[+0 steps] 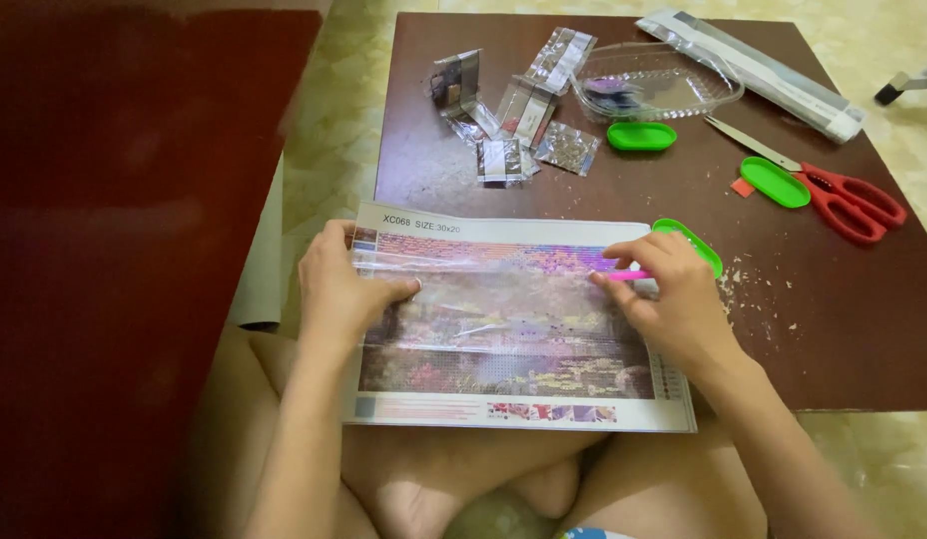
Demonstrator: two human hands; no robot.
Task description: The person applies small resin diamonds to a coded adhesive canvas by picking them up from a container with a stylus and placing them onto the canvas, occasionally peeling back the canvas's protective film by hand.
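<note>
Your knees sit nearest, and across them and the near edge of the brown table (843, 329) lies the diamond-painting canvas (513, 329), its long axis running side to side in front of you, its printed header strip on the far edge.

Your right hand (678, 304) is pinched around a pink applicator pen (628, 274), the pen lying nearly level and its tip pointing to your left, onto the upper right part of the picture. Your left hand (338, 289) grasps nothing; it lies flat with fingers curled over the canvas's left edge, pressing down the clear cover film (453, 262) that wrinkles just beside it.

You look to be in the placing step, setting beads one at a time. The next move likely calls for a steady, upright touch of the tip on a single cell while the left hand pins the sheet.

Just beyond your pen hand, touching the canvas's corner, is a green bead tray (695, 242). Farther off lie two more green trays (643, 136), red-handled scissors (843, 200), small bead packets (523, 110) and a clear plastic dish (663, 85).
</note>
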